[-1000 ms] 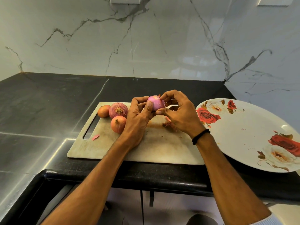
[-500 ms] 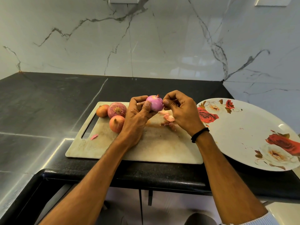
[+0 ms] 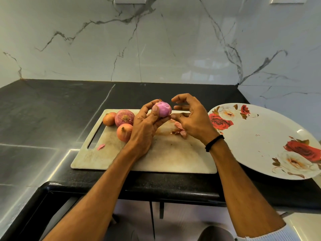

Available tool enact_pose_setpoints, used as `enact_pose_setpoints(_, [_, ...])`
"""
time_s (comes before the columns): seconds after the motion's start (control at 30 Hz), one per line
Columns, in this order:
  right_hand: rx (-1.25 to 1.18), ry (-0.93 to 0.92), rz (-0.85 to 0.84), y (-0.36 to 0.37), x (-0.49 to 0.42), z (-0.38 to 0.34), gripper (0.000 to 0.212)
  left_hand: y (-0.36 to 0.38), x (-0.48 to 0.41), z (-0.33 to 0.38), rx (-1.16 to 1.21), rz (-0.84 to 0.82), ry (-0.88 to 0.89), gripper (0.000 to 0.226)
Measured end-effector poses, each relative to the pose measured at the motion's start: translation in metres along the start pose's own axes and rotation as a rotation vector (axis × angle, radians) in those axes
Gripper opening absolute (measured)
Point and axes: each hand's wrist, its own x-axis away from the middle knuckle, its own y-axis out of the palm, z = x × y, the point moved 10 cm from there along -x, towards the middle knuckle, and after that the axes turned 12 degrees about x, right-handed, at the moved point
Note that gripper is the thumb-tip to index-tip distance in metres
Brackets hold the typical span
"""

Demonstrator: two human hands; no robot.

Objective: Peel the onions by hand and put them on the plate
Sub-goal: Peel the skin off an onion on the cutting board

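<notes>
My left hand (image 3: 145, 126) grips a pale purple, mostly peeled onion (image 3: 163, 110) above the beige cutting board (image 3: 166, 153). My right hand (image 3: 192, 119) hovers just right of the onion with its fingers spread and loosely curved; its thumb tip touches the onion's lower side. Three unpeeled onions sit at the board's far left: a small orange onion (image 3: 108, 118), a large red onion (image 3: 124, 117) and an orange onion (image 3: 124, 132). A large white plate (image 3: 260, 136) with red roses lies to the right, with nothing on it.
Peel scraps (image 3: 179, 130) lie on the board under my right hand, and one pink peel flake (image 3: 100, 146) near the board's handle slot. The board sits on a black counter (image 3: 52, 110) against a marble wall. The counter's front edge runs below my forearms.
My right hand has let go of the onion's top and opened its fingers, dropping peel onto the board. My left hand keeps the onion, lifted slightly.
</notes>
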Motion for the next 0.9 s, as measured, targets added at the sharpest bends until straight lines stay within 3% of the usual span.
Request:
enact_pose_setpoints(0.2, [-0.032,-0.073,-0.049,0.008,0.003,-0.013,0.041,0.004,0.001,-0.002,-0.105,-0.012,-0.003,0.058])
enact_pose_setpoints(0.47, [-0.050,-0.099,-0.021,0.003,0.003,-0.017,0.043,0.003,0.001,0.001,-0.183,-0.046,0.036,0.037])
enact_pose_setpoints(0.9, [-0.022,-0.097,0.063,-0.003,0.003,-0.012,0.016,0.000,0.002,0.003,-0.201,-0.022,0.040,0.049])
